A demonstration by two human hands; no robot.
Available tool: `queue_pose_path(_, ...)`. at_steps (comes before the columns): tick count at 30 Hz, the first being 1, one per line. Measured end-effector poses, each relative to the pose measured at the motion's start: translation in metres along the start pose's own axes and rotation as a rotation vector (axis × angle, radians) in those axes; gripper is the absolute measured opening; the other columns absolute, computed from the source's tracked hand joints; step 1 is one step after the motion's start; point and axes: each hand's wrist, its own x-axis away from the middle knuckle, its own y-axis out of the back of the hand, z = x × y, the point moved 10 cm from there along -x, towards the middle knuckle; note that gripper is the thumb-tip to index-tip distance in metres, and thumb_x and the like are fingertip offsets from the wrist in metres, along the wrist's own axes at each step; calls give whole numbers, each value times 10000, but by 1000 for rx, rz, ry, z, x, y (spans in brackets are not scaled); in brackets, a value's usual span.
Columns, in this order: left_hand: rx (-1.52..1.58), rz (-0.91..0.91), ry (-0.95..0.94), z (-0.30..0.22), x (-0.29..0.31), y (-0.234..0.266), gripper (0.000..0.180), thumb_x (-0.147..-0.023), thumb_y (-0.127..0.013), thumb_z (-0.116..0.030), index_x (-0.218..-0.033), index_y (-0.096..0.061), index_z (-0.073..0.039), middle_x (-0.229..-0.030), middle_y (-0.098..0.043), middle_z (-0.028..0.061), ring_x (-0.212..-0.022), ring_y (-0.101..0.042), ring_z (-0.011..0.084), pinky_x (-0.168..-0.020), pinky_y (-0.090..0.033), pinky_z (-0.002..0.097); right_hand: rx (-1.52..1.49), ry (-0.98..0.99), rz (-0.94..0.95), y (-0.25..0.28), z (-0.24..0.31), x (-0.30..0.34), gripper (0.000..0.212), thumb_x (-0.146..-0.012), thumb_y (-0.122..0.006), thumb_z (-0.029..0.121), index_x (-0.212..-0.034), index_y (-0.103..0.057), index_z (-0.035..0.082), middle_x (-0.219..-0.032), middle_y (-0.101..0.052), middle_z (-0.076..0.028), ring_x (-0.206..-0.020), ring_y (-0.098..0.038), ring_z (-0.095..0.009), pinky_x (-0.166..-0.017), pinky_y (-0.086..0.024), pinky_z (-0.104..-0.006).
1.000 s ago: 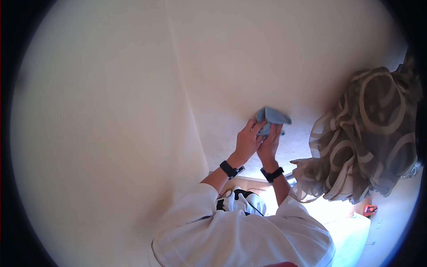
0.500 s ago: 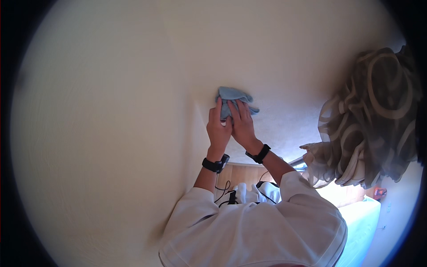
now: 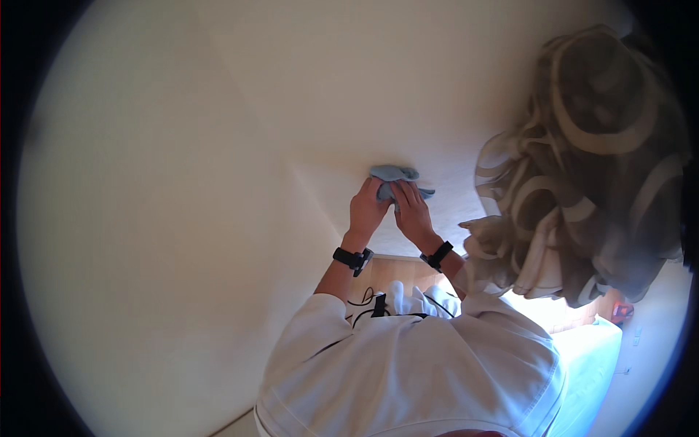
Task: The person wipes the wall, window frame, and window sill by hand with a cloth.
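A crumpled blue-grey cloth lies pressed against the pale wall, close to a corner. My left hand holds its left side, the fingertips partly lost in the folds. On the other side my right hand rests with its fingers stretched up over the cloth, pinning it to the wall. The two hands are close together with the thumbs toward each other. Both arms are raised, and each wrist carries a black strap.
A bunched brown curtain with pale loops hangs at the right, overlapping my right upper arm. Wooden floor shows below my hands. At lower right is a brightly lit pale-covered surface, with a small orange-red object beyond it.
Both hands and the cloth have shifted slightly right and down in the picture. The curtain appears further left and larger, and the wall corner has shifted as the view turned.
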Motion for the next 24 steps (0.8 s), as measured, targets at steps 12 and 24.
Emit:
queue_pose_path(12, -200, 513, 149, 21, 40, -169, 403, -708, -694, -40, -1085, -554, -67, -1039, -600, 147, -903, -606, 352, -738, -521, 407, -41, -245, 239, 63, -102, 93, 615, -715, -589, -44, -1312, -457, 18, -1342, -433, -196, -1271, -402, -386, -1028, -399, -451)
queue_pose_path(24, 403, 247, -193, -169, 19, -211, 491, -746, -675, 7, -1211, -525, -30, -1188, -550, 157, -1076, -571, 287, -838, -518, 385, 50, -272, -291, 230, -96, 95, 604, -748, -593, -27, -1333, -445, -3, -1375, -398, -259, -1278, -387, -444, -1051, -368, -465)
